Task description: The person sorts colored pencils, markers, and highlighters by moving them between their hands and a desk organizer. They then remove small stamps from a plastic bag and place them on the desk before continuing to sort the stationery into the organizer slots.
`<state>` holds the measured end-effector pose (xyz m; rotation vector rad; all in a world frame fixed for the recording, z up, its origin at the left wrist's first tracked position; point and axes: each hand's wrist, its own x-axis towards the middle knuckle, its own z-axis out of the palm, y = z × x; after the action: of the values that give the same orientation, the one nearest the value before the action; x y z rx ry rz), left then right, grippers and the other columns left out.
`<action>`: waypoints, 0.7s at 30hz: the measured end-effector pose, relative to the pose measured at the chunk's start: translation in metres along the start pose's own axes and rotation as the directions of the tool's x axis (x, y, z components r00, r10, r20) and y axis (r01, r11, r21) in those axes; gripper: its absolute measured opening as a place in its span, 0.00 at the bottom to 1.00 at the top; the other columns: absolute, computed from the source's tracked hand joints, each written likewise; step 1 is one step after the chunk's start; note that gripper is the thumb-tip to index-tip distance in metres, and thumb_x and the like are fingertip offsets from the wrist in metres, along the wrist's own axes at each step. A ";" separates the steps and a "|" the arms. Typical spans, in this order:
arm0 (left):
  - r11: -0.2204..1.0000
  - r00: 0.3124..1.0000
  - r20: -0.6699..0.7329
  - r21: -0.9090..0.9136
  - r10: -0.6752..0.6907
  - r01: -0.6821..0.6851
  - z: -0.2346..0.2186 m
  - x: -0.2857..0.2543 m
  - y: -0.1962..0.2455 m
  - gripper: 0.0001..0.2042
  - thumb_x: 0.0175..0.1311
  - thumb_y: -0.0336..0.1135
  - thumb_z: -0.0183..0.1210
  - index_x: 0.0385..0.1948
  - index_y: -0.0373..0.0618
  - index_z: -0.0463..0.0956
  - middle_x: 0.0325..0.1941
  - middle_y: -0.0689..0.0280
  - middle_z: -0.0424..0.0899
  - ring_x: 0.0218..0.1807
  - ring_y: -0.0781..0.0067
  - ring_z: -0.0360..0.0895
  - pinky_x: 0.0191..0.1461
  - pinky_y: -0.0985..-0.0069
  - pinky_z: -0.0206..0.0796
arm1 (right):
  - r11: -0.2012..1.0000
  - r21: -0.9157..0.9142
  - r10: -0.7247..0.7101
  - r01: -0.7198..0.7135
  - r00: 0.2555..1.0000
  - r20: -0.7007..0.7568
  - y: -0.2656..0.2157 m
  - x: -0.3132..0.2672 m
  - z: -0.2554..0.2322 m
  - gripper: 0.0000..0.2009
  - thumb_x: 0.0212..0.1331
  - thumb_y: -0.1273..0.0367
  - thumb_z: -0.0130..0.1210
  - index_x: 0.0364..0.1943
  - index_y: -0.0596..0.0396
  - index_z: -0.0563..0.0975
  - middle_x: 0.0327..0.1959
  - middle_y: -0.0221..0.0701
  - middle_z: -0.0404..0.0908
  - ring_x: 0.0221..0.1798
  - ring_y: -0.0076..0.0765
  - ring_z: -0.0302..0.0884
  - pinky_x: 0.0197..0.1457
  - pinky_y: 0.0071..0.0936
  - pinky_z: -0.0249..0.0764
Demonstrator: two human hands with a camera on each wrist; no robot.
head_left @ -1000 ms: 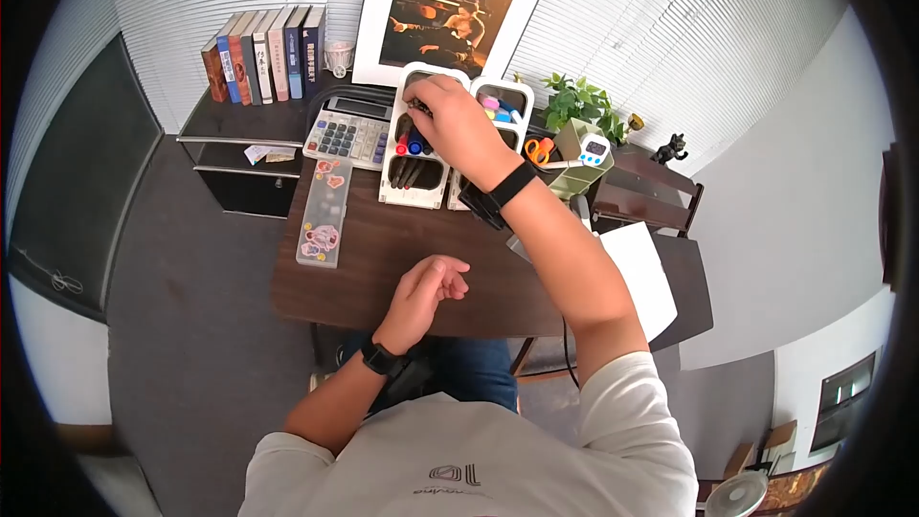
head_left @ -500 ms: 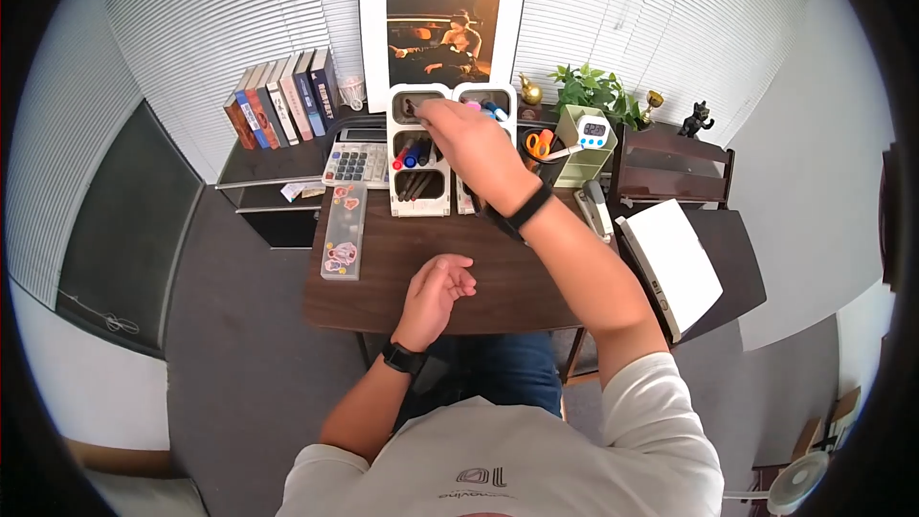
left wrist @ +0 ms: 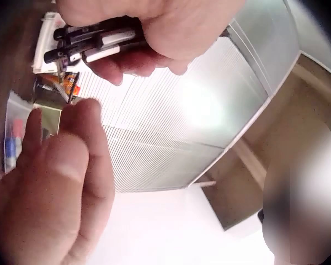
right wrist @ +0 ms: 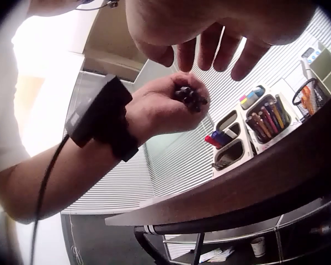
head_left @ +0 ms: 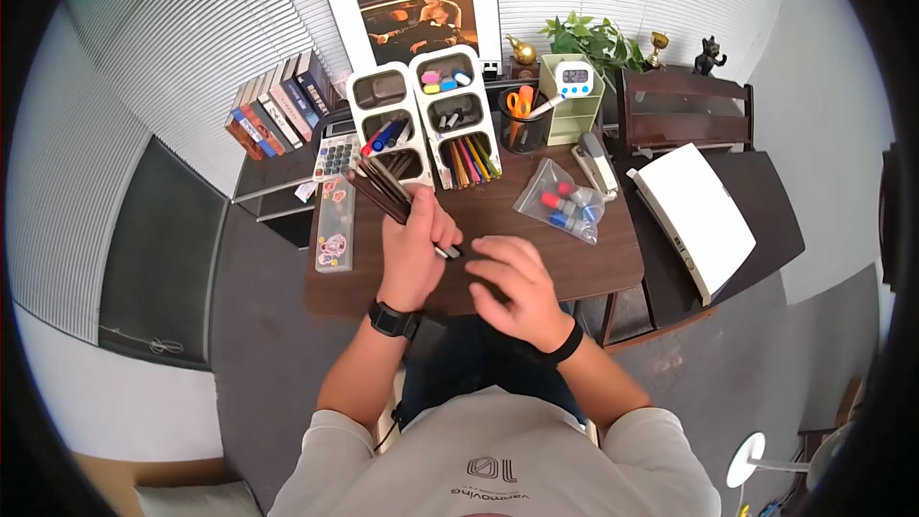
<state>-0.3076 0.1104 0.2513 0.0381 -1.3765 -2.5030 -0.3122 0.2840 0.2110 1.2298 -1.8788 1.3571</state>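
My left hand (head_left: 412,254) grips a bundle of several dark pens (head_left: 381,190) above the front of the desk, slanting up and left toward the pen organizer. The pens' black ends (right wrist: 188,98) poke out of the fist in the right wrist view. Clips and pale strips show on the pens (left wrist: 99,41) in the left wrist view. My right hand (head_left: 522,292) hovers just right of the bundle, fingers spread and loosely bent, holding nothing. The left white organizer (head_left: 383,70) holds red, blue and dark markers (head_left: 386,136) in its middle compartment; the bundle overlaps its lowest compartment in the head view.
The right organizer (head_left: 443,56) holds highlighters and colored pencils (head_left: 471,163). To its right are a black mesh cup (head_left: 525,134) with orange scissors, a stapler (head_left: 595,165) and a clear bag (head_left: 563,201) of small bottles. A sticker-covered case (head_left: 335,225) and a calculator (head_left: 337,155) lie left.
My right hand has drawn back from the left organizer's top compartment to near my left hand. The left hand, with nothing visible in it before, now holds the dark pens.
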 end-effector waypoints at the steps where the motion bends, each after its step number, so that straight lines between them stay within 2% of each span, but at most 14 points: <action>1: 0.997 0.998 0.055 0.066 0.044 -0.047 0.003 0.004 0.007 0.13 0.82 0.44 0.52 0.35 0.49 0.68 0.20 0.74 0.62 0.21 0.79 0.61 0.31 0.75 0.63 | 0.998 0.004 0.066 -0.066 0.997 -0.033 0.004 -0.001 -0.006 0.17 0.51 0.75 0.68 0.47 0.57 0.83 0.57 0.42 0.81 0.58 0.53 0.80 0.62 0.45 0.77; 2: 0.983 0.991 0.075 0.141 0.109 -0.119 0.007 0.010 0.009 0.12 0.81 0.40 0.55 0.35 0.47 0.69 0.17 0.74 0.62 0.18 0.82 0.59 0.25 0.78 0.59 | 0.995 0.007 0.097 -0.097 0.994 -0.041 0.011 -0.001 -0.010 0.18 0.52 0.74 0.69 0.50 0.57 0.82 0.57 0.42 0.81 0.58 0.53 0.79 0.62 0.43 0.74; 3: 0.982 0.990 0.088 0.145 0.109 -0.121 0.011 0.015 0.012 0.12 0.81 0.40 0.55 0.35 0.47 0.69 0.17 0.74 0.62 0.18 0.82 0.59 0.25 0.78 0.59 | 0.996 0.003 0.095 -0.095 0.994 -0.054 0.012 0.004 -0.012 0.18 0.52 0.74 0.69 0.50 0.57 0.82 0.57 0.42 0.81 0.58 0.53 0.79 0.62 0.43 0.74; 5: 0.887 0.962 0.207 0.392 0.176 -0.247 0.020 0.025 0.019 0.11 0.78 0.38 0.58 0.34 0.44 0.70 0.16 0.73 0.65 0.17 0.83 0.61 0.22 0.79 0.56 | 0.981 0.087 0.180 -0.171 0.978 -0.107 0.014 0.014 -0.018 0.20 0.54 0.73 0.69 0.52 0.58 0.81 0.56 0.42 0.82 0.59 0.53 0.79 0.64 0.41 0.73; 7: 0.848 0.953 0.227 0.447 0.200 -0.285 0.022 0.038 0.011 0.11 0.76 0.37 0.61 0.33 0.42 0.72 0.16 0.73 0.69 0.17 0.84 0.64 0.22 0.79 0.56 | 0.969 0.140 0.219 -0.203 0.969 -0.117 0.018 0.023 -0.016 0.26 0.55 0.70 0.70 0.59 0.58 0.78 0.58 0.42 0.81 0.61 0.51 0.78 0.65 0.40 0.72; 10: 0.700 0.960 0.272 0.672 0.070 -0.242 0.022 0.047 -0.013 0.11 0.71 0.37 0.66 0.32 0.39 0.79 0.23 0.73 0.75 0.29 0.84 0.67 0.32 0.75 0.61 | 0.949 0.244 0.243 -0.198 0.955 -0.171 0.021 0.054 -0.018 0.36 0.53 0.69 0.73 0.68 0.59 0.71 0.64 0.42 0.77 0.65 0.46 0.75 0.69 0.40 0.70; 12: 0.500 0.877 0.465 0.733 0.125 -0.460 0.005 0.052 -0.044 0.07 0.69 0.33 0.64 0.38 0.39 0.80 0.30 0.66 0.82 0.34 0.75 0.78 0.39 0.72 0.69 | 0.940 0.241 0.278 -0.243 0.952 -0.128 0.031 0.068 -0.022 0.42 0.51 0.68 0.75 0.72 0.58 0.67 0.67 0.41 0.75 0.68 0.41 0.74 0.72 0.37 0.68; 13: 0.424 0.842 0.528 0.741 0.113 -0.521 0.005 0.050 -0.052 0.07 0.68 0.31 0.63 0.41 0.38 0.80 0.34 0.63 0.84 0.38 0.70 0.82 0.43 0.70 0.72 | 0.935 0.265 0.282 -0.234 0.945 -0.163 0.033 0.074 -0.021 0.32 0.55 0.67 0.74 0.65 0.59 0.75 0.59 0.38 0.81 0.60 0.34 0.80 0.65 0.31 0.74; 14: 0.510 0.796 0.574 0.634 0.193 -0.581 0.012 0.045 -0.058 0.10 0.67 0.30 0.61 0.46 0.37 0.78 0.46 0.57 0.85 0.49 0.60 0.84 0.53 0.65 0.74 | 0.869 0.338 0.379 -0.362 0.925 0.017 0.037 0.078 -0.026 0.25 0.58 0.66 0.73 0.58 0.59 0.78 0.52 0.36 0.84 0.55 0.30 0.81 0.60 0.29 0.76; 15: 0.522 0.791 0.582 0.623 0.187 -0.582 0.008 0.045 -0.067 0.10 0.67 0.30 0.61 0.46 0.37 0.78 0.46 0.57 0.85 0.49 0.60 0.84 0.53 0.65 0.74 | 0.781 0.385 0.446 -0.491 0.871 0.207 0.041 0.081 -0.029 0.18 0.61 0.66 0.72 0.52 0.59 0.82 0.46 0.34 0.86 0.49 0.26 0.83 0.54 0.26 0.77; 17: 0.862 0.899 0.437 0.447 0.021 -0.238 -0.023 0.054 -0.092 0.13 0.67 0.29 0.61 0.51 0.37 0.78 0.54 0.55 0.83 0.57 0.60 0.81 0.58 0.63 0.72 | 0.762 0.401 0.441 -0.509 0.861 0.254 0.047 0.076 -0.019 0.10 0.66 0.67 0.68 0.40 0.60 0.83 0.35 0.29 0.85 0.41 0.21 0.82 0.46 0.25 0.77; 18: 0.466 0.753 0.646 0.708 -0.124 -0.530 -0.077 0.082 -0.124 0.25 0.64 0.29 0.66 0.63 0.37 0.72 0.66 0.56 0.77 0.65 0.63 0.77 0.65 0.65 0.70 | 0.741 0.408 0.458 -0.534 0.845 0.274 0.050 0.072 -0.014 0.09 0.67 0.67 0.67 0.41 0.59 0.82 0.34 0.29 0.85 0.39 0.20 0.82 0.43 0.24 0.77; 19: 0.476 0.747 0.653 0.699 -0.123 -0.533 -0.066 0.082 -0.122 0.25 0.64 0.29 0.66 0.63 0.37 0.72 0.66 0.56 0.77 0.65 0.63 0.77 0.65 0.65 0.70 | 0.751 0.448 0.439 -0.486 0.873 0.213 0.051 0.070 -0.010 0.10 0.66 0.65 0.67 0.41 0.59 0.82 0.33 0.38 0.86 0.33 0.32 0.84 0.42 0.30 0.79; 21: 0.801 0.734 0.671 0.382 0.103 -0.461 -0.030 0.073 -0.103 0.18 0.74 0.44 0.63 0.49 0.39 0.70 0.39 0.60 0.72 0.40 0.62 0.72 0.46 0.60 0.66 | 0.804 0.453 0.359 -0.386 0.921 0.150 0.055 0.070 -0.005 0.10 0.66 0.67 0.67 0.46 0.56 0.82 0.36 0.35 0.87 0.35 0.30 0.84 0.43 0.29 0.79</action>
<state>-0.3967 0.1184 0.1578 -0.9141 -2.0941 -1.8408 -0.3933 0.2678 0.2444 1.1546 -1.9643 2.1202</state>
